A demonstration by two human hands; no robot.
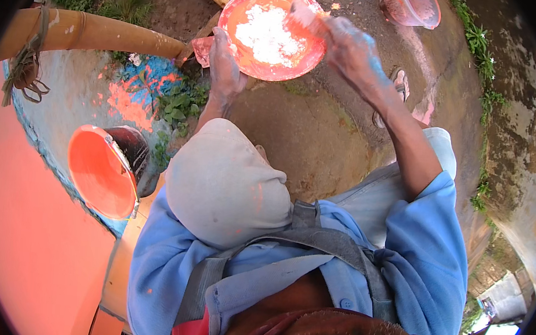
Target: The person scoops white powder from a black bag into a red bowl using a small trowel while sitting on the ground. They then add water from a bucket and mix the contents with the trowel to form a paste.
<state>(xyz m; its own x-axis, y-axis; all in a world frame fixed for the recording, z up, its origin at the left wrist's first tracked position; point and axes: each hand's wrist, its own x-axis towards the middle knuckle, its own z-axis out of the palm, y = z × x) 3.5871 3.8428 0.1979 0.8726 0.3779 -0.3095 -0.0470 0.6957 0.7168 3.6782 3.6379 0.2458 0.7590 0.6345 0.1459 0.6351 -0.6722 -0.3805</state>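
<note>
In front of my knees is a round pink-orange basin (315,60) with a clump of white powder or paste (269,33) over orange wet material. My left hand (226,69) grips the near left side of its rim. A small pink flat piece (202,51) shows just left of those fingers; whether they touch it is unclear. Above the right part of the basin, my right hand (352,51) holds a pink-coated tool (303,20), blurred, that looks like a broad paintbrush. Blue stains mark the back of this hand.
An orange paint-coated bucket (100,173) stands at the left by a pink wall (25,195). A bamboo pole (113,35) crosses the upper left. Blue and pink splashes (134,102) lie on the ground near weeds. A translucent tub (411,9) sits at the upper right.
</note>
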